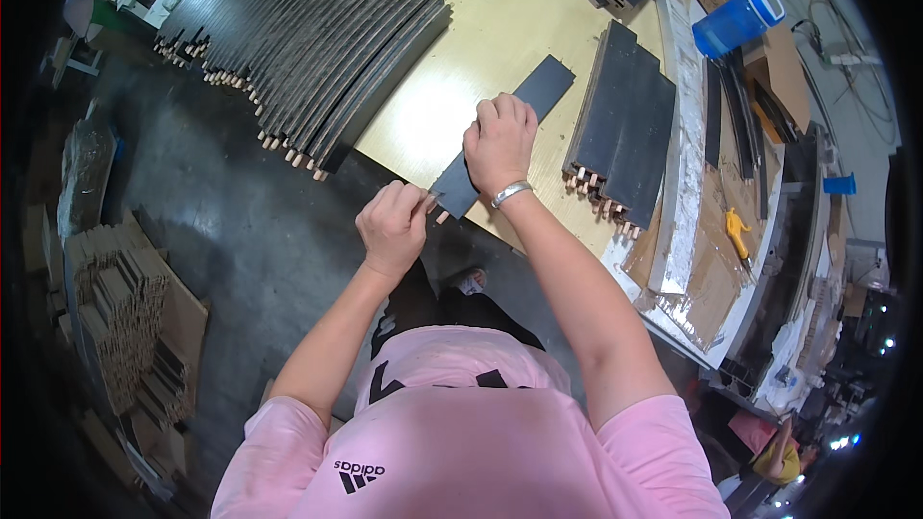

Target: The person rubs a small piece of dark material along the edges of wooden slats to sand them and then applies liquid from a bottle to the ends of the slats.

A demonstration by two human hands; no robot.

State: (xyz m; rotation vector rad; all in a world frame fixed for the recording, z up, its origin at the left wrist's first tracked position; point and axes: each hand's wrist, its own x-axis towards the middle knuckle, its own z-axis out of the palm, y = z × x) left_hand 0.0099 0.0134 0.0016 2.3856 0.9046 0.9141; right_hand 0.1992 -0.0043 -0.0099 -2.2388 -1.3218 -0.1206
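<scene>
A dark grey wooden board [546,86] lies slantwise on the pale yellow table, its near end reaching past the table's edge. My right hand [502,142] is closed over the board's middle, with a silver bracelet on the wrist. At the near end, my left hand [394,223] is pinched around what looks like a wooden dowel, mostly hidden by the fingers. A second short, light dowel [442,217] sticks out of the same end, close to the left fingertips.
A long row of dowelled dark boards [317,48] covers the table's left. On the right lie a smaller stack [625,125], a blue jug [735,21] and a yellow glue bottle [737,234]. Cardboard pieces [125,317] are piled at the lower left.
</scene>
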